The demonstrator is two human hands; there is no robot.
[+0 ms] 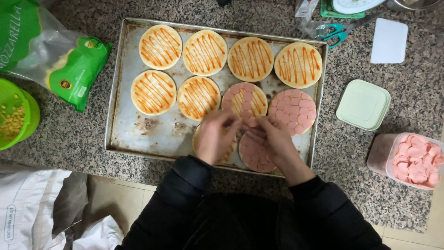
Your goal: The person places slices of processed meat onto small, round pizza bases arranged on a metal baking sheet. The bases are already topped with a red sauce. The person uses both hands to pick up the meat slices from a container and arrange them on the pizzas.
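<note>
A worn metal baking tray point(138, 129) on a granite counter holds several small round pizza bases. Most are striped with orange sauce point(160, 46). One base point(293, 111) is fully covered with pink sausage slices, and another point(245, 97) is partly covered. My left hand point(213, 137) and my right hand point(273, 139) meet over the tray's front row, fingers pinched together on a stack of pink sausage slices point(249, 122). A sausage-covered base point(253, 155) lies under my right hand. The base under my left hand is mostly hidden.
A clear tub of pink sausage slices point(416, 159) stands at the right, with its pale green lid point(363, 104) beside it. At the left are a green cheese bag point(55, 51) and a green bowl of corn point(16, 118). Scissors point(334, 31), a white card point(389, 40) and a scale lie behind.
</note>
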